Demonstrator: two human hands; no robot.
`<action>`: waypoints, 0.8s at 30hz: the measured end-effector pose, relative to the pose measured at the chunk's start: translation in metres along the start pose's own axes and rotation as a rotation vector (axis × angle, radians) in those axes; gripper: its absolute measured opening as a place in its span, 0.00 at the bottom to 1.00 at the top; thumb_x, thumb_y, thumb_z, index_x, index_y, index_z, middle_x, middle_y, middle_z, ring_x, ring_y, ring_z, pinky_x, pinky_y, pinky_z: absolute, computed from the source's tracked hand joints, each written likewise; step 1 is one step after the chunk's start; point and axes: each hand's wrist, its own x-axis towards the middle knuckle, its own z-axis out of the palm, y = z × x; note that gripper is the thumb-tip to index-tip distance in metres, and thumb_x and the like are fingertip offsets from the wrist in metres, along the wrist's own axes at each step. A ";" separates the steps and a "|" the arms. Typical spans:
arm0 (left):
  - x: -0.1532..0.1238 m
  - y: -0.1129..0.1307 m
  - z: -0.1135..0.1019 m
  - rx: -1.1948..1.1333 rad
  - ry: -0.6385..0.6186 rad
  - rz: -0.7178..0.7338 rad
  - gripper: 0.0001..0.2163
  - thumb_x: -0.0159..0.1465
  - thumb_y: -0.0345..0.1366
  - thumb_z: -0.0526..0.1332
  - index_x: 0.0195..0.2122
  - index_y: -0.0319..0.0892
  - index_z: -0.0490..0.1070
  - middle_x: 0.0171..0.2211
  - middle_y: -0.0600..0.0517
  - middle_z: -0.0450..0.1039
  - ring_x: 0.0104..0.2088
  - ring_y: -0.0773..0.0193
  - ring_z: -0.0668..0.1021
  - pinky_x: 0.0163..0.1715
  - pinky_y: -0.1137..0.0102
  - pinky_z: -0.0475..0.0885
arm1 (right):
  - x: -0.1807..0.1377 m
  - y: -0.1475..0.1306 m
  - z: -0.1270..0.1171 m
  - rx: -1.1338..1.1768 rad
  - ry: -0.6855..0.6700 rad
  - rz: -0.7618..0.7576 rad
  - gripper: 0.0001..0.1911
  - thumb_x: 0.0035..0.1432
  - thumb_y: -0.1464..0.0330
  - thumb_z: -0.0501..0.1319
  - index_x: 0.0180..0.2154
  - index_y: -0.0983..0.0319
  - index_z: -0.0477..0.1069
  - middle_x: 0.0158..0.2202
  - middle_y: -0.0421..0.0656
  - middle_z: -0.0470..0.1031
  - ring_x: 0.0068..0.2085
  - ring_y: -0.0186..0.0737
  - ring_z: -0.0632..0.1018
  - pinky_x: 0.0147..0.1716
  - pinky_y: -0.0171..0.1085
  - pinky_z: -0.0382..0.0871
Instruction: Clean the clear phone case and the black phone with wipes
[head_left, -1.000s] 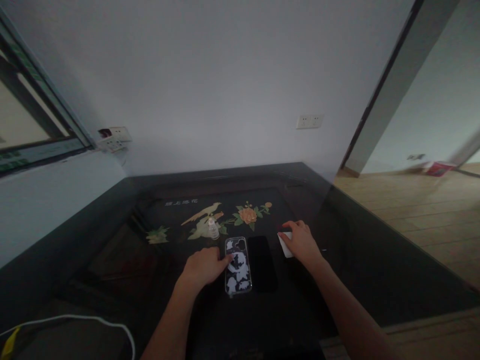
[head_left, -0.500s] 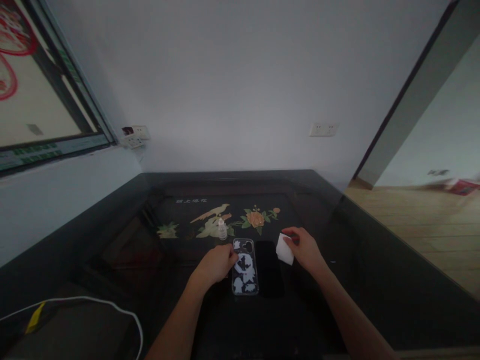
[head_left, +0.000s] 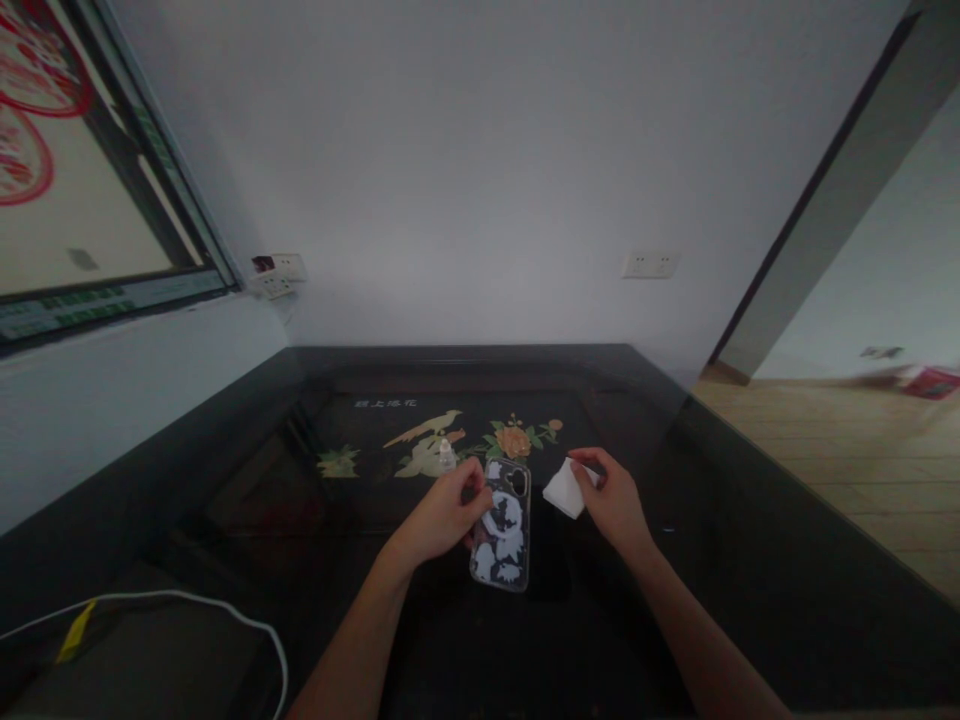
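Note:
My left hand (head_left: 448,508) grips the left edge of a clear phone case (head_left: 504,545) with white patterns and a camera cutout at its upper right. The case is tilted over the black tabletop. To its right, my right hand (head_left: 609,500) pinches a folded white tissue or cloth (head_left: 565,489) between thumb and fingers. The tissue is apart from the case. Behind my left hand stands a small clear bottle (head_left: 446,455), its lower part hidden by the hand. A dark flat shape, hard to make out, lies to the right of the case.
The glossy black table (head_left: 600,640) has a bird and flower picture (head_left: 513,440) on its top. A white cable (head_left: 187,595) curves across the lower left, near a yellow strip (head_left: 75,632). A wall with a socket (head_left: 650,264) stands behind, and a window (head_left: 97,200) at left.
My left hand has lifted and tilted the phone case, shifting it slightly right. My right hand has turned the white tissue a little and raised it slightly.

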 end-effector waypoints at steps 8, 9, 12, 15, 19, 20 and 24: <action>0.006 -0.012 0.040 -0.289 -0.128 0.050 0.16 0.67 0.43 0.61 0.49 0.47 0.56 0.31 0.58 0.72 0.18 0.69 0.77 0.13 0.77 0.72 | -0.001 -0.015 0.003 0.499 -0.067 0.183 0.29 0.49 0.57 0.74 0.52 0.61 0.77 0.49 0.50 0.83 0.42 0.50 0.84 0.38 0.43 0.81; 0.007 -0.014 0.043 -0.298 -0.104 0.050 0.18 0.67 0.43 0.61 0.53 0.47 0.55 0.32 0.58 0.72 0.18 0.69 0.77 0.12 0.77 0.72 | -0.002 -0.017 0.003 0.499 0.002 0.172 0.29 0.49 0.57 0.74 0.52 0.61 0.77 0.48 0.50 0.83 0.41 0.49 0.85 0.37 0.43 0.81; 0.009 -0.016 0.047 -0.286 -0.040 0.031 0.23 0.67 0.42 0.60 0.61 0.47 0.56 0.34 0.56 0.73 0.17 0.67 0.78 0.12 0.75 0.73 | -0.009 -0.024 0.001 0.412 0.215 0.033 0.20 0.55 0.59 0.72 0.47 0.60 0.79 0.43 0.49 0.84 0.38 0.48 0.85 0.37 0.44 0.82; 0.010 -0.016 0.048 -0.270 -0.006 0.038 0.23 0.67 0.42 0.59 0.61 0.44 0.60 0.34 0.54 0.73 0.20 0.65 0.80 0.13 0.75 0.74 | -0.017 -0.030 0.003 0.323 0.187 -0.271 0.07 0.60 0.65 0.69 0.40 0.58 0.82 0.44 0.47 0.84 0.46 0.50 0.84 0.50 0.48 0.79; 0.013 -0.019 0.047 -0.275 0.033 0.050 0.24 0.67 0.45 0.60 0.61 0.44 0.61 0.33 0.55 0.73 0.21 0.64 0.81 0.15 0.74 0.75 | -0.024 -0.030 0.012 0.241 -0.174 -0.512 0.09 0.62 0.71 0.66 0.42 0.55 0.83 0.48 0.44 0.84 0.54 0.49 0.82 0.59 0.49 0.73; 0.014 -0.020 0.046 -0.273 0.051 0.049 0.24 0.67 0.46 0.60 0.61 0.45 0.61 0.33 0.55 0.73 0.21 0.64 0.80 0.15 0.74 0.75 | -0.025 -0.030 0.014 0.234 -0.254 -0.513 0.10 0.62 0.71 0.65 0.43 0.55 0.83 0.49 0.44 0.84 0.53 0.48 0.82 0.58 0.49 0.74; 0.017 -0.027 0.043 -0.216 0.173 0.049 0.21 0.68 0.44 0.58 0.59 0.44 0.61 0.34 0.54 0.74 0.20 0.66 0.79 0.16 0.75 0.74 | -0.029 -0.032 0.017 0.224 -0.450 -0.364 0.08 0.62 0.67 0.67 0.42 0.54 0.83 0.44 0.43 0.85 0.45 0.48 0.85 0.50 0.45 0.79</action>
